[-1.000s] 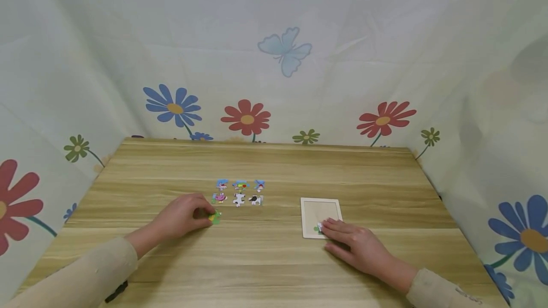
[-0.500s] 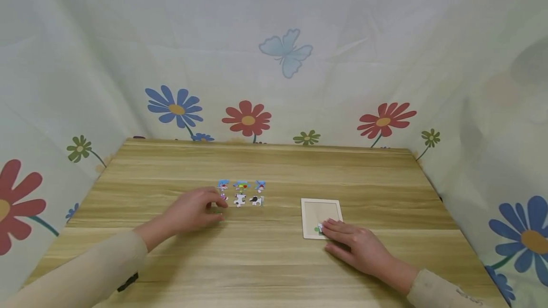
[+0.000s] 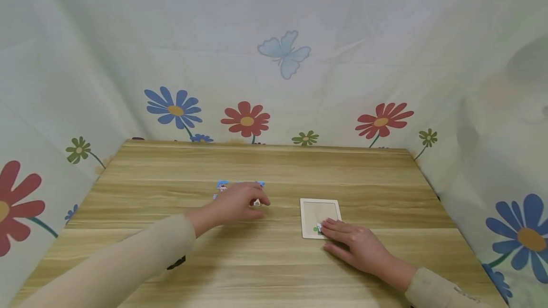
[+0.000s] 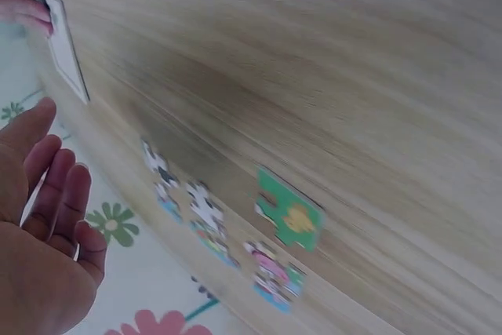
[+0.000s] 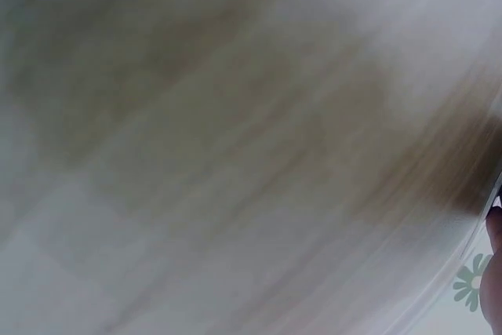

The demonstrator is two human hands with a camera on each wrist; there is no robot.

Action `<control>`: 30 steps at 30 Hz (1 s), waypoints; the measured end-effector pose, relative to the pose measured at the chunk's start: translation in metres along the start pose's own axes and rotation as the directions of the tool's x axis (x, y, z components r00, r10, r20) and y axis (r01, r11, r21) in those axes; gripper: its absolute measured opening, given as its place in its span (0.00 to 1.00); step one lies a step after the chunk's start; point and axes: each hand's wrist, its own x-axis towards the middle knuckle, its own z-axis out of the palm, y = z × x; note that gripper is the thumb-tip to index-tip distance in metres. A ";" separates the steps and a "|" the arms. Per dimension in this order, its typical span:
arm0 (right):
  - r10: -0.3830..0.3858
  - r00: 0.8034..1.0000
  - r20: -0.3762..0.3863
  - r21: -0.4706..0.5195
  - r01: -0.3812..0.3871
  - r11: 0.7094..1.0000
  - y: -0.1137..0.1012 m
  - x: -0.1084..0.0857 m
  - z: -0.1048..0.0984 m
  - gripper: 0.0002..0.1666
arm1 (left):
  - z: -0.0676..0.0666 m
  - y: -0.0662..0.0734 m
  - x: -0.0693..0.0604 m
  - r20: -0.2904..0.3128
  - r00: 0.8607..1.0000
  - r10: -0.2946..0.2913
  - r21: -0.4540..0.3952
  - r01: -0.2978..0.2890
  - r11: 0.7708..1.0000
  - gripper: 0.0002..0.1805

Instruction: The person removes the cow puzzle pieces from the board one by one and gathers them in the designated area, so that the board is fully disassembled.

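My left hand (image 3: 234,203) hovers over the jigsaw pieces with loosely bent fingers and nothing in them. In the left wrist view a green corner piece with a yellow patch (image 4: 298,213) lies apart from the others. Beyond it are a pink-and-blue piece (image 4: 271,272), a white piece (image 4: 205,208) and a black-and-white piece (image 4: 159,164). The head view shows only parts of them, as the hand covers the rest. My right hand (image 3: 357,246) rests its straight fingers on the lower right of a pale square puzzle tray (image 3: 304,220), where a green-and-white piece (image 3: 317,229) shows beside the fingertips.
The wood-grain table (image 3: 274,270) runs back to a flowered cloth (image 3: 282,56) that hangs behind and at both sides. Bare tabletop separates the loose pieces from the tray. The right wrist view is mostly blurred tabletop (image 5: 235,154).
My left hand has let go of the green piece, leaving it on the table, and has moved right across the loose pieces. The right hand has stayed on the tray.
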 end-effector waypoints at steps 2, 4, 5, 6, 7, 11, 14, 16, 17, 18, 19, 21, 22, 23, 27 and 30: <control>-0.004 1.000 -0.005 0.002 0.004 1.000 0.000 0.000 0.000 0.28 | 0.003 0.006 0.008 0.019 1.000 -0.007 -0.018 0.007 1.000 0.13; -0.011 1.000 -0.010 0.002 0.011 1.000 0.000 0.000 0.000 0.28 | 0.007 0.010 0.017 0.036 0.999 -0.014 -0.032 0.015 0.999 0.14; -0.014 1.000 -0.012 0.005 0.014 1.000 0.000 0.000 0.000 0.28 | 0.009 0.013 0.021 0.042 0.999 -0.013 -0.034 0.015 0.999 0.14; -0.018 1.000 -0.014 0.006 0.018 1.000 0.000 0.000 -0.001 0.28 | 0.011 0.015 0.025 0.048 0.999 -0.012 -0.034 0.014 0.999 0.14; -0.021 1.000 -0.018 0.008 0.021 1.000 0.001 0.000 -0.001 0.28 | 0.013 0.017 0.029 0.052 0.999 -0.005 -0.035 0.007 0.999 0.14; -0.030 0.999 -0.027 0.012 0.030 0.999 0.000 0.000 -0.002 0.28 | 0.021 0.028 0.043 0.065 0.998 0.024 -0.032 -0.022 0.999 0.14; -0.026 0.999 -0.025 0.007 0.026 1.000 0.000 0.000 -0.004 0.28 | 0.027 0.035 0.052 0.089 0.996 0.033 -0.032 -0.030 0.999 0.14; -0.010 1.000 -0.014 -0.001 0.010 1.000 0.000 -0.001 -0.005 0.28 | 0.031 0.040 0.059 0.109 0.993 0.035 -0.024 -0.033 0.999 0.15; -0.003 1.000 -0.009 -0.001 0.003 1.000 0.000 -0.002 -0.006 0.28 | 0.032 0.042 0.062 0.117 0.992 0.040 -0.019 -0.038 0.999 0.15; 0.005 1.000 -0.006 -0.006 -0.005 1.000 0.000 -0.003 -0.007 0.28 | 0.034 0.044 0.065 0.126 0.991 0.043 -0.017 -0.041 0.999 0.15; 0.012 1.000 -0.002 -0.009 -0.012 1.000 0.001 -0.004 -0.008 0.28 | 0.036 0.045 0.068 0.132 0.990 0.045 -0.017 -0.043 0.999 0.15; 0.024 1.000 0.002 -0.016 -0.024 1.000 0.002 -0.007 -0.010 0.28 | 0.039 0.048 0.074 0.142 0.989 0.046 -0.013 -0.044 0.999 0.16; 0.026 1.000 0.001 -0.018 -0.026 1.000 0.003 -0.008 -0.011 0.29 | 0.041 0.049 0.076 0.145 0.989 0.043 -0.013 -0.041 0.999 0.17; 0.029 1.000 0.000 -0.019 -0.029 0.999 0.004 -0.009 -0.012 0.29 | 0.043 0.049 0.078 0.148 0.988 0.041 -0.011 -0.040 0.999 0.17; 0.044 0.999 0.009 -0.035 -0.043 0.998 0.007 -0.015 -0.017 0.29 | 0.051 0.052 0.085 0.149 0.988 0.036 -0.009 -0.035 0.999 0.18; 0.050 0.999 0.017 -0.047 -0.049 0.998 0.009 -0.017 -0.020 0.30 | 0.057 0.056 0.088 0.149 0.988 0.034 -0.014 -0.033 0.999 0.18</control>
